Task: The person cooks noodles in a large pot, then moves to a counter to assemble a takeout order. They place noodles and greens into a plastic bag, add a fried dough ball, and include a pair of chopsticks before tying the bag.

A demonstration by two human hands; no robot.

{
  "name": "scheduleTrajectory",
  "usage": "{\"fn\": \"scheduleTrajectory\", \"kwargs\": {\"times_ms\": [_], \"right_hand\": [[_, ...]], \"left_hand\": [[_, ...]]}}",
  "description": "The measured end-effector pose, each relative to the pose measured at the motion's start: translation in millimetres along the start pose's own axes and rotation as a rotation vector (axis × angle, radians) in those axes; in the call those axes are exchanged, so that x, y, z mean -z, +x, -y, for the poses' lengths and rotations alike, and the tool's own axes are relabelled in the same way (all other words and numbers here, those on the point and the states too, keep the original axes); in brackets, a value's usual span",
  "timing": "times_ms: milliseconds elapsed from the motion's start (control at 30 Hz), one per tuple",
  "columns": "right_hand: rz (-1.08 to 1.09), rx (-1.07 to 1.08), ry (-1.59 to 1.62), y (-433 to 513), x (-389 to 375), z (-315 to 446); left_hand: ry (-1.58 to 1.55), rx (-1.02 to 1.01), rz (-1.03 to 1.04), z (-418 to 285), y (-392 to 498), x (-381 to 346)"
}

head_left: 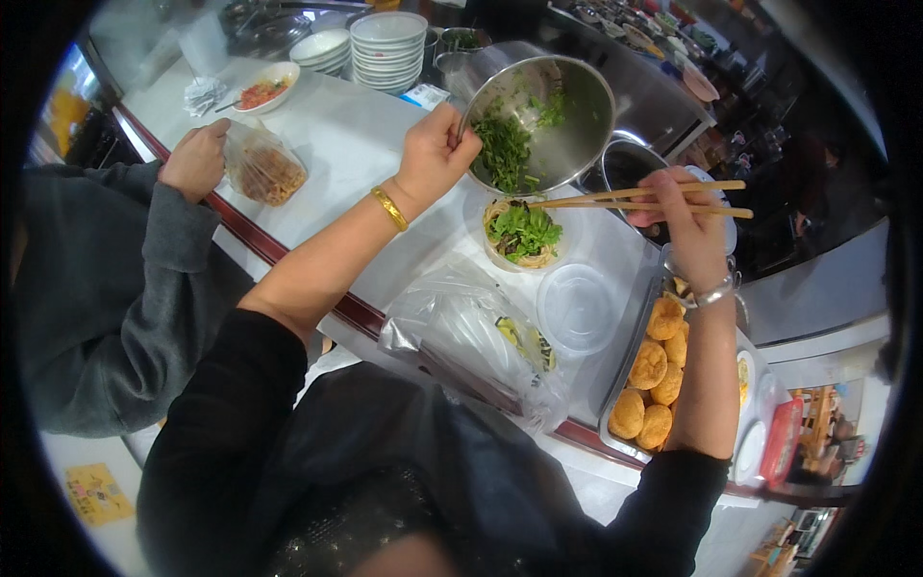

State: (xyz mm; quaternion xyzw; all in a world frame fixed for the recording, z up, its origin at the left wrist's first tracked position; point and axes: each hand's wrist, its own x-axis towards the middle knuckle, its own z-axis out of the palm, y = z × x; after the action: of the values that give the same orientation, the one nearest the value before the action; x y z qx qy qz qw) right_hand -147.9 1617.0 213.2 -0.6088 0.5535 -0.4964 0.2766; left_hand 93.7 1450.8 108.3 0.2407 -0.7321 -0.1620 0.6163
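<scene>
My left hand (pixel 436 151) grips the rim of a stainless steel pot (pixel 570 137), which is tilted on its side and holds chopped green herbs (pixel 501 148). In my right hand (pixel 681 223) is a pair of wooden chopsticks (pixel 649 200), their tips at the far edge of a round clear plastic container just below the pot's mouth. Noodles (pixel 542 258) topped with leafy greens (pixel 525 229) fill that container. Beside it lies a round translucent lid (pixel 578 309). A clear plastic bag (pixel 461 317) with printing rests on the counter nearer to me.
A metal tray (pixel 613 418) of fried golden rounds (pixel 647 364) stands at right. At left, another person's hand (pixel 196 160) holds a plastic bag of food (pixel 265 169). Stacked white bowls (pixel 388 54), a bowl of red food (pixel 267 94) and a dark-filled pot (pixel 626 164) stand further back.
</scene>
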Motion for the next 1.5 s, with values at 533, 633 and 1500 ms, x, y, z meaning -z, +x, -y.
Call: {"fn": "scheduleTrajectory", "kwargs": {"times_ms": [533,633,1500], "right_hand": [[-0.033,-0.012,0.079,0,-11,-6],[-0.081,0.001,-0.011,-13,0,0],[-0.286,-0.116,0.262,6,-70,-15]], "left_hand": [[-0.044,0.082,-0.033,5,1,0],[-0.076,0.232,-0.095,21,2,-1],[0.055,1.034,-0.705,283,55,153]]}}
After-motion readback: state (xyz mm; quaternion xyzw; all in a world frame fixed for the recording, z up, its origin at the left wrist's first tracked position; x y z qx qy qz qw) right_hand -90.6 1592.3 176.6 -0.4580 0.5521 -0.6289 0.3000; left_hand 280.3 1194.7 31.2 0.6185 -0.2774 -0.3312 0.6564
